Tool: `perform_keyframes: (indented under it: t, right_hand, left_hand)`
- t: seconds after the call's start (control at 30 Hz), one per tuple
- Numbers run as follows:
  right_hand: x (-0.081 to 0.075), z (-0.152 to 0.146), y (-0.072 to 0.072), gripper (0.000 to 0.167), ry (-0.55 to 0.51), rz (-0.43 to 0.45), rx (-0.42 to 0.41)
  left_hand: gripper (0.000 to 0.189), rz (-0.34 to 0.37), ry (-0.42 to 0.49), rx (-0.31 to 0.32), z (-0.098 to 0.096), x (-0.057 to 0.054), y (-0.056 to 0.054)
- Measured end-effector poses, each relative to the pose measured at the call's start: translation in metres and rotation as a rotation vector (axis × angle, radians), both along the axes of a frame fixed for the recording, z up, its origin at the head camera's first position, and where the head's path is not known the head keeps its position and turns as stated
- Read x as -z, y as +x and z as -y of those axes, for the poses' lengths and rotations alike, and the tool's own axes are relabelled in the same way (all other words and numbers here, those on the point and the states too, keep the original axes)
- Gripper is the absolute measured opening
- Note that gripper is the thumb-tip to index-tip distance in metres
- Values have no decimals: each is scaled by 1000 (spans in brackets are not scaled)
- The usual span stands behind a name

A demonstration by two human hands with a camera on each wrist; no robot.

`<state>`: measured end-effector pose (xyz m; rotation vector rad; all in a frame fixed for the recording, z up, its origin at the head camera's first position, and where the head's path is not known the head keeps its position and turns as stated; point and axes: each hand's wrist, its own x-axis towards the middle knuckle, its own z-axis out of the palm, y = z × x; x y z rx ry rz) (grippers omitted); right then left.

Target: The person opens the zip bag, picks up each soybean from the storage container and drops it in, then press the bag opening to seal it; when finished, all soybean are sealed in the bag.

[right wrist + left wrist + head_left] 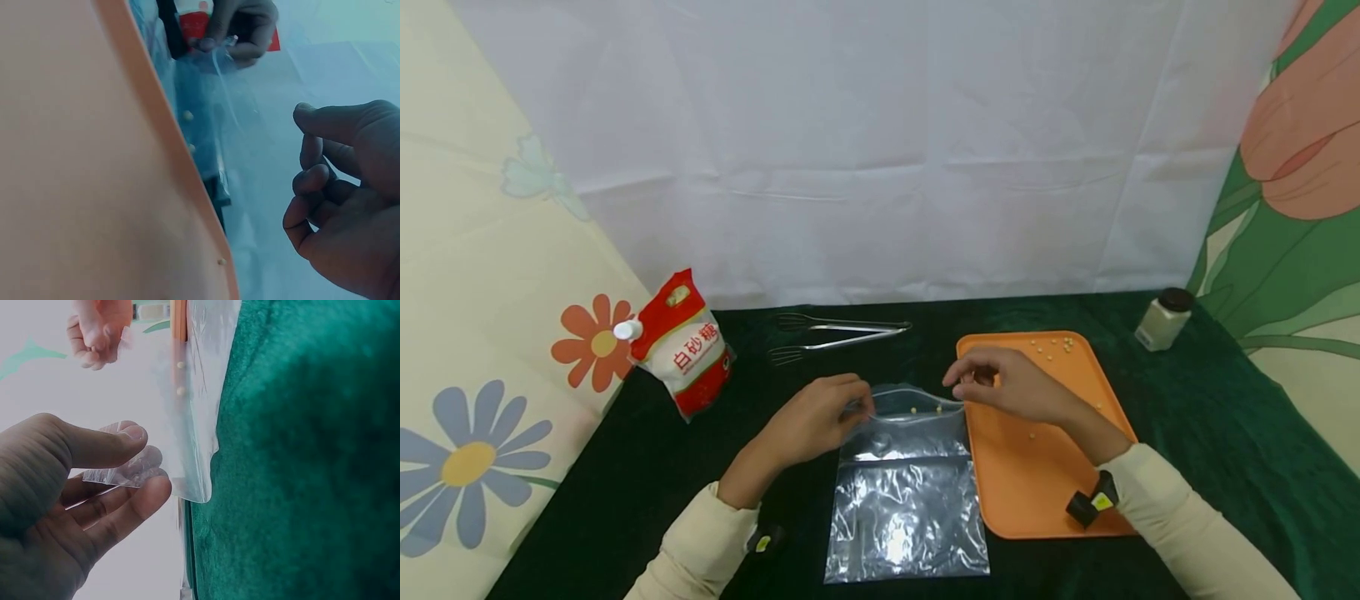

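A clear zip bag (910,508) lies flat on the dark green cloth, its open mouth at the far end. My left hand (820,417) pinches the left corner of that mouth between thumb and fingers; a flap of the plastic shows over the fingertips in the left wrist view. Two small yellow beans (913,410) sit just inside the mouth. Over the left edge of the orange tray (1030,492), my right hand (1000,385) hovers by the bag's right corner. Its fingers (312,181) are loosely bent, with nothing visible between them.
Several more beans (1067,343) lie in the tray, mostly at its far end. Metal tongs (850,333) rest behind the bag. At the left stands a red-and-white sugar pouch (688,350); a dark-lidded jar (1163,321) is at the far right. White cloth (850,167) hangs behind.
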<state>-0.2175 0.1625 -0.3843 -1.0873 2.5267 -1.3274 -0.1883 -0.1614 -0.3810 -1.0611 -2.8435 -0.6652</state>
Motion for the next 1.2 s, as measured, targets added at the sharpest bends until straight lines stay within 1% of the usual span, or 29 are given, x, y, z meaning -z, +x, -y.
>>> perform_keyframes:
  t: [0.13, 0.23, 0.33, 0.4, 0.5, 0.57, 0.63, 0.7, 0.87, 1.03, 1.2]
  right_hand:
    - [-9, -14, -3, 18, 52, -93, 73]
    - [-14, -24, -7, 16, 145, -158, 137]
    - [-18, -35, -8, 12, 315, -181, 186]
    - [-21, -41, -8, 9, 471, -190, 211]
    - [-22, -49, -7, 3, 684, -189, 223]
    - [-22, -52, -6, 4, 772, -184, 214]
    - [-21, -54, -6, 4, 809, -176, 200]
    - [-20, -54, -6, 5, 824, -180, 192]
    - [-18, -52, -6, 2, 831, -193, 192]
    - [-17, -50, -5, 5, 834, -195, 188]
    - [-13, -48, -5, 10, 848, -219, 181]
  left_hand:
    - [18, 7, -6, -3, -1, 0, 0]
    - [18, 10, -7, -5, -1, -1, 1]
    - [18, 9, -8, -4, -1, 0, 1]
    - [19, 6, -8, -2, 0, 0, 1]
    - [19, 4, -6, 3, 0, 1, 1]
    - [19, 5, -2, 5, 0, 1, 0]
    - [20, 10, 3, 10, 1, 1, 0]
    - [19, 12, 2, 12, 1, 0, 0]
    - [19, 17, -5, 8, 0, 0, -1]
    - [19, 18, -1, 6, 0, 0, 0]
    - [19, 13, -3, 3, 0, 0, 1]
